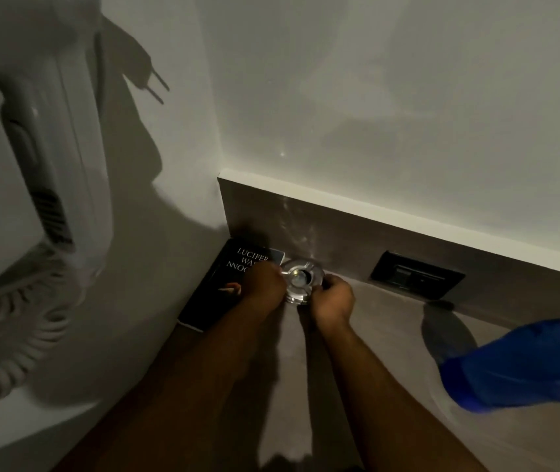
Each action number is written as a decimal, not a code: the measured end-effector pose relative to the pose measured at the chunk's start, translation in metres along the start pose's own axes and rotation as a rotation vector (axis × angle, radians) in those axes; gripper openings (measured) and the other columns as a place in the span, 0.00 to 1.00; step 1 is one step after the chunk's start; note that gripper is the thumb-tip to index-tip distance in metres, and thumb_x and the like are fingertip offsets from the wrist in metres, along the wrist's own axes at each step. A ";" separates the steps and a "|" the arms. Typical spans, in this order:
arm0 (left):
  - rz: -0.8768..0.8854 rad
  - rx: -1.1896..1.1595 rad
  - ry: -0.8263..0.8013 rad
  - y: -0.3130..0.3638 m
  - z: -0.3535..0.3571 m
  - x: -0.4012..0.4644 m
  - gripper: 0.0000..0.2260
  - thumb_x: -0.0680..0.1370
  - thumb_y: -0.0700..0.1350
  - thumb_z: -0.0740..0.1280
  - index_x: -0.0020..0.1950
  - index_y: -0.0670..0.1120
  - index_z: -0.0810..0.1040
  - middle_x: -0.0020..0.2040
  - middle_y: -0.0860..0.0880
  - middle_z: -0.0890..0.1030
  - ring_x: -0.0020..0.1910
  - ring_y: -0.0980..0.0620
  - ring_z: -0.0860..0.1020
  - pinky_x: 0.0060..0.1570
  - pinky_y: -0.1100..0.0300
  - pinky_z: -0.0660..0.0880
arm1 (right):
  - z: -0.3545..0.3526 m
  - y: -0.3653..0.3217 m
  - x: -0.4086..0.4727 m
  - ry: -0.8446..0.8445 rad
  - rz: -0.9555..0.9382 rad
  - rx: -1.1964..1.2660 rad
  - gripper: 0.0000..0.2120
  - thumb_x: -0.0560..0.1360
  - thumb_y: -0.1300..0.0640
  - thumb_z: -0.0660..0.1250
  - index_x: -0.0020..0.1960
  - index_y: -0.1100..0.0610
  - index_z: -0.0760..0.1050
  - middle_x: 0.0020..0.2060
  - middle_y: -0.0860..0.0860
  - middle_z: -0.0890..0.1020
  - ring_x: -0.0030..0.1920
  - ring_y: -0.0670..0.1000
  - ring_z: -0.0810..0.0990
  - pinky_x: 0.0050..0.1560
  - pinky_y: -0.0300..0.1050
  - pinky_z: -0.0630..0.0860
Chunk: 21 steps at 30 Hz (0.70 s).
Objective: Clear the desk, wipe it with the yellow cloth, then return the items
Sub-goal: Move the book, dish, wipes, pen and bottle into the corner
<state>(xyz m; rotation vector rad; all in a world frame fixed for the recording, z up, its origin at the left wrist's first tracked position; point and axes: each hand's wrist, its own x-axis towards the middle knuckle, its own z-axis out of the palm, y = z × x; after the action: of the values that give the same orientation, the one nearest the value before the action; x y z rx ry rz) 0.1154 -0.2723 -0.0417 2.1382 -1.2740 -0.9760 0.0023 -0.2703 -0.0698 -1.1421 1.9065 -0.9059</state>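
Blue plastic [524, 366], possibly a bottle, fills the lower right of the frame over the desk [391, 335]. At centre, the left hand [265, 284] and right hand [334, 299] grip a glass ashtray [300, 277] from either side, beside a black book [224, 287] in the corner. A socket [416, 279] sits to its right.

Desk [391, 335]: smooth matt grey-brown surface, glossy sheen at 4 o'clock. Ashtray [300, 279], 12 o'clock from the wrists: clear glass, glossy. Book [224, 287], 9 o'clock of ashtray: black cover, slight sheen. Wall dryer [33, 158], 10 o'clock: white glossy plastic. Bottle [524, 366], 3 o'clock: blue translucent plastic.
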 end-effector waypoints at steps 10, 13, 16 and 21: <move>0.188 0.371 -0.045 -0.025 0.012 -0.094 0.07 0.80 0.46 0.62 0.48 0.46 0.78 0.52 0.44 0.81 0.49 0.49 0.77 0.50 0.58 0.74 | -0.061 0.032 -0.043 0.025 0.027 0.008 0.14 0.76 0.60 0.67 0.61 0.61 0.77 0.59 0.57 0.81 0.59 0.54 0.79 0.66 0.47 0.72; 0.284 0.300 -0.208 -0.048 0.024 -0.133 0.08 0.77 0.50 0.67 0.49 0.47 0.81 0.47 0.49 0.83 0.48 0.49 0.80 0.46 0.62 0.73 | -0.099 0.058 -0.069 0.003 0.035 -0.050 0.16 0.77 0.57 0.66 0.65 0.56 0.74 0.61 0.54 0.79 0.60 0.51 0.78 0.66 0.51 0.73; 0.412 0.309 -0.303 -0.066 0.034 -0.176 0.12 0.73 0.58 0.69 0.41 0.50 0.80 0.39 0.53 0.81 0.41 0.52 0.80 0.45 0.57 0.78 | -0.149 0.083 -0.104 0.039 0.065 -0.145 0.17 0.78 0.55 0.65 0.66 0.54 0.72 0.62 0.53 0.77 0.60 0.51 0.77 0.66 0.53 0.73; 0.554 0.531 -0.377 -0.073 0.043 -0.220 0.17 0.68 0.62 0.69 0.44 0.50 0.77 0.45 0.49 0.79 0.44 0.47 0.79 0.45 0.54 0.78 | -0.239 0.130 -0.155 0.100 0.111 -0.571 0.27 0.76 0.45 0.65 0.72 0.53 0.66 0.69 0.57 0.71 0.67 0.57 0.71 0.68 0.55 0.68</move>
<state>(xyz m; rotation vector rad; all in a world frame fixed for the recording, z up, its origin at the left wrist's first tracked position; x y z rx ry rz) 0.0534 -0.0453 -0.0452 1.7927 -2.3697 -0.8795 -0.1993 -0.0349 -0.0277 -1.3058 2.3686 -0.3631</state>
